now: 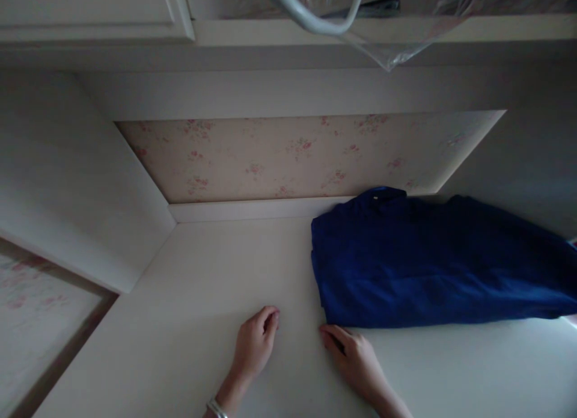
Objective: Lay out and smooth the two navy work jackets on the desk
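Here your right hand (354, 353) rests flat, fingers loose, touching the near-left corner of the folded blue cloth garment (428, 264) on the smooth pale worktop (202, 273); your left hand (256, 343) lies curled, empty.

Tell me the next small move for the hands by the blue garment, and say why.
Probably the right hand should close its fingers on the near left corner of the blue garment. Its fingertips already lie at that corner's edge, nothing is gripped yet, and the left hand rests loosely curled on the bare white shelf, apart from the cloth.
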`<state>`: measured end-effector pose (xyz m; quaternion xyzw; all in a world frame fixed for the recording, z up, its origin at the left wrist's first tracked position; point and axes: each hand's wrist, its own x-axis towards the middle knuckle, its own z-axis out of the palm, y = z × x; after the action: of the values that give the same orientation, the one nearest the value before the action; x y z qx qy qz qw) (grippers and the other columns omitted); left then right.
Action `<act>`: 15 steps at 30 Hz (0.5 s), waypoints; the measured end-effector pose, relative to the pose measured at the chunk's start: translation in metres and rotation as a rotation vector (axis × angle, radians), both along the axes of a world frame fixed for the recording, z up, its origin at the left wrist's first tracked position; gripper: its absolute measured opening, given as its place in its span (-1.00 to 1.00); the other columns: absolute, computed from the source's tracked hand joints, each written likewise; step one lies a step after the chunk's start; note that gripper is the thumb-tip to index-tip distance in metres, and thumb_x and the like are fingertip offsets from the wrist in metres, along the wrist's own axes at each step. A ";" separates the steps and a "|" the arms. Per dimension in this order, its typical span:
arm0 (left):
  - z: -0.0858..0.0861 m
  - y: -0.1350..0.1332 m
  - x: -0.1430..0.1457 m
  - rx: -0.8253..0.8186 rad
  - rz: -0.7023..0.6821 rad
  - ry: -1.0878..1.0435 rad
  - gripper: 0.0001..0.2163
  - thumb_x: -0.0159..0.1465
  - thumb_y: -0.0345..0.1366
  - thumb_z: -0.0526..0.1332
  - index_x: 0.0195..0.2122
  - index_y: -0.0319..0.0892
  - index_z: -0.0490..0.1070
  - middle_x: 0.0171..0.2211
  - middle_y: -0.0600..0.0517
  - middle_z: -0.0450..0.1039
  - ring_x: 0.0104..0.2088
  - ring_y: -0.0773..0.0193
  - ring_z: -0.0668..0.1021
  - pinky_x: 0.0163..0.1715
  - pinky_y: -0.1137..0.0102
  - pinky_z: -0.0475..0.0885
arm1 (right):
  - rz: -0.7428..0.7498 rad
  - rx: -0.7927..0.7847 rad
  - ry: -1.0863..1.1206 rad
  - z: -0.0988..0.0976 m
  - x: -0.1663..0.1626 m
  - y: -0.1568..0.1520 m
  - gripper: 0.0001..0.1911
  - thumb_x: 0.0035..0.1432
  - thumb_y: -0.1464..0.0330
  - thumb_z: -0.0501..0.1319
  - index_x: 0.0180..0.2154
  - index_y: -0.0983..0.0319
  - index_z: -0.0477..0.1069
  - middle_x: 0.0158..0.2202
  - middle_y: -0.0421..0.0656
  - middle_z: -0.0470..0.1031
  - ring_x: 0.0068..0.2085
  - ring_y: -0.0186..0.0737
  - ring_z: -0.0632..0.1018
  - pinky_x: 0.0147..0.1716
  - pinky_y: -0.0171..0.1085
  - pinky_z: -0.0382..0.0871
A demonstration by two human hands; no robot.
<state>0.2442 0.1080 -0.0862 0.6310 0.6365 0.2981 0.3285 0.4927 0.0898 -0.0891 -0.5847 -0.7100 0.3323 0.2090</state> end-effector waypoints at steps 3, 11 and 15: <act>0.002 0.000 0.001 0.002 0.003 -0.005 -0.68 0.38 -0.03 0.01 -0.20 -0.06 0.49 -0.39 0.06 0.56 -0.36 0.23 0.57 -0.28 0.38 0.35 | 0.003 0.000 0.001 0.000 0.000 0.001 -0.59 0.36 0.18 -0.03 -0.06 0.12 0.56 -0.12 -0.09 0.62 -0.14 -0.07 0.63 -0.16 -0.21 0.43; 0.004 0.001 0.004 -0.016 0.056 -0.094 -0.69 0.33 -0.02 0.09 -0.24 -0.08 0.52 -0.45 0.04 0.55 -0.40 0.22 0.57 -0.31 0.36 0.39 | 0.012 -0.003 0.015 0.001 0.000 0.001 -0.61 0.36 0.19 -0.02 -0.08 0.13 0.55 -0.13 -0.08 0.63 -0.15 -0.06 0.62 -0.19 -0.21 0.42; 0.019 0.014 0.024 -0.023 0.105 -0.225 -0.55 0.35 0.06 -0.01 -0.13 -0.18 0.48 -0.42 -0.01 0.53 -0.48 0.24 0.55 -0.49 0.39 0.42 | 0.014 -0.003 0.043 0.003 0.002 0.001 -0.62 0.36 0.20 -0.01 -0.10 0.13 0.55 -0.17 -0.10 0.63 -0.18 -0.08 0.62 -0.20 -0.22 0.40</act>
<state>0.2681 0.1216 -0.0669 0.5557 0.6310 0.3763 0.3891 0.4942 0.0907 -0.0857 -0.5726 -0.7090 0.3474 0.2209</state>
